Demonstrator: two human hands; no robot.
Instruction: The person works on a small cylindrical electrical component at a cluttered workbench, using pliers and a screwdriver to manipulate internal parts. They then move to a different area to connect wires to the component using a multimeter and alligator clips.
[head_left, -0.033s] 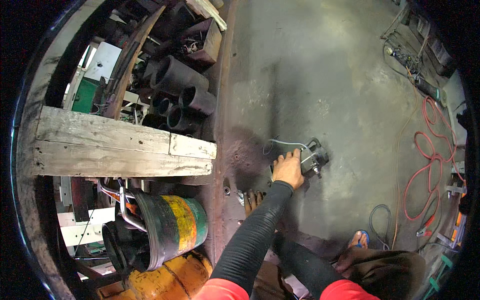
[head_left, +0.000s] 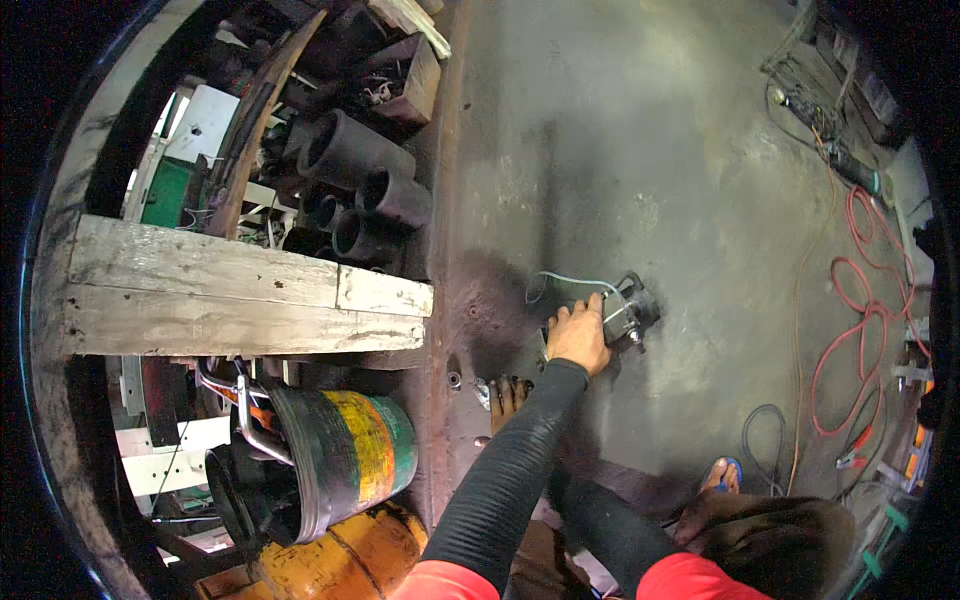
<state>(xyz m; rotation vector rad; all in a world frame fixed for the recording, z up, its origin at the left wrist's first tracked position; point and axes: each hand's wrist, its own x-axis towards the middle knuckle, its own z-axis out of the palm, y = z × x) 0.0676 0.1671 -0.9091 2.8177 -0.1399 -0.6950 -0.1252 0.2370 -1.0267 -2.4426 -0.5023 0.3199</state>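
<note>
My left hand [head_left: 578, 335] reaches out over the floor, its fingers curled over a small black device [head_left: 640, 305] with a loop-shaped handle and bright metal fittings. A thin pale hose [head_left: 575, 278] arcs from the device toward the left. Under my left forearm crosses my right arm, in a black sleeve. Beyond it, the fingers of my right hand [head_left: 508, 398] show, stretched out low by the floor; the palm and wrist are hidden. Beside those fingertips lies a small shiny metal piece [head_left: 483, 393]. A small round metal ring [head_left: 454, 380] lies farther left.
A pale wooden beam [head_left: 250, 300] juts in from the left. Below it, a striped bucket [head_left: 350, 450] lies tilted on a yellow metal object [head_left: 340, 560]. Dark pipe pieces [head_left: 360, 150] lie at upper left. Red hose [head_left: 850, 330] and cables lie at right. My foot [head_left: 722, 475] wears a blue sandal.
</note>
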